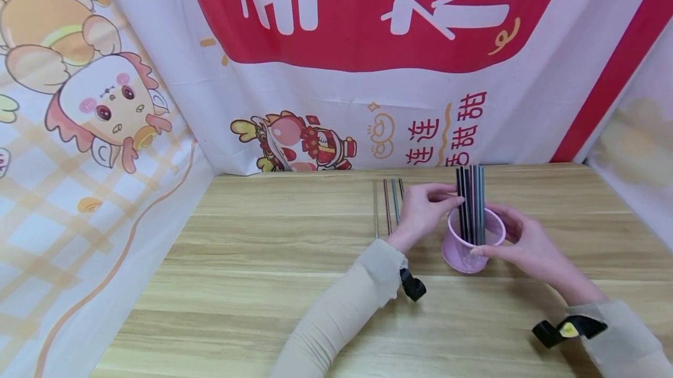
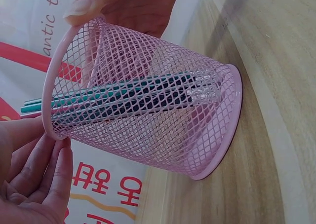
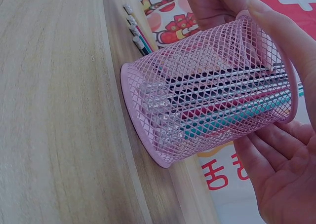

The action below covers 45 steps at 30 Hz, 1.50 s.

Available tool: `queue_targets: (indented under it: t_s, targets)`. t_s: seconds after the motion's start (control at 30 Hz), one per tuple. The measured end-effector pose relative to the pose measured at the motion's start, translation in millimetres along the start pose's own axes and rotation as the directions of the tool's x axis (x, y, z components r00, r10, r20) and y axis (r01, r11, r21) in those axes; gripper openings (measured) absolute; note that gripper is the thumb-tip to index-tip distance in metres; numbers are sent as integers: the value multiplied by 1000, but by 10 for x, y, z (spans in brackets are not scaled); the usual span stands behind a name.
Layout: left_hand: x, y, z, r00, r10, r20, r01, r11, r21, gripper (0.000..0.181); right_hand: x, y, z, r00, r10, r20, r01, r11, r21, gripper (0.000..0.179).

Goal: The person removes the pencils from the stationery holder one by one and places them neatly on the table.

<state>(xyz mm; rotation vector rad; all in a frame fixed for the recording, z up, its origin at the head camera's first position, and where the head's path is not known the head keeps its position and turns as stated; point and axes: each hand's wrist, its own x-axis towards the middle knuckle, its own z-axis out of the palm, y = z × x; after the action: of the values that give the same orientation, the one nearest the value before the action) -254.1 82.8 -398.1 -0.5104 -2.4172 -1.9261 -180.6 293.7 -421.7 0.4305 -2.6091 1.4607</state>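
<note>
A pink mesh pen cup (image 1: 462, 258) stands tilted slightly on the table, with a bundle of slim pens (image 1: 471, 203) upright inside. The pens are black, reddish and blue-green; their clear ends (image 3: 160, 110) sit down in the cup. My left hand (image 1: 425, 211) is at the cup's left rim, its thumb and fingers pinching the dark pens on the near left side of the bundle. With thumb and fingers spread around the rim, my right hand (image 1: 520, 243) grips the cup from the right. The mesh partly hides the pens in both wrist views.
Several more slim pens (image 1: 388, 205) lie side by side on the wooden table (image 1: 252, 261), left of the cup and partly behind my left wrist. A printed cloth (image 1: 336, 97) hangs along the table's back edge, with another patterned cloth (image 1: 79, 220) at the left.
</note>
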Motion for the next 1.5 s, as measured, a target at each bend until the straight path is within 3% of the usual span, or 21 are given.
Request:
queue_targets:
  t_s: [0.2,0.37,0.63,0.8,1.07,1.27,1.5]
  targets:
    - [2,6,-13,1000,11,-10,-11,1000,-15,22,0,-3,10,1000,-17,-5,17,1000,13,79]
    - [-9,16,-23,1000,-17,-22,16,999,-48,23,3,-3,12,1000,1,9,-1,1000,-8,80]
    - [0,29,-59,1000,-22,-5,21,975,-219,27,-8,-32,5,1000,22,13,-21,1000,-5,81]
    - [-3,57,-100,999,-32,-10,29,971,-236,27,-8,-37,5,1000,19,11,-19,1000,-9,81]
    - [4,102,-132,999,16,-45,-27,967,-253,26,-4,-21,2,1000,4,5,-4,1000,14,81]
    - [6,137,-149,997,40,-66,-58,948,-313,25,-6,-35,-11,999,36,16,-37,999,2,83]
    - [48,196,-195,984,83,-158,-138,916,-377,22,-8,-47,-8,999,49,20,-49,999,-15,84]
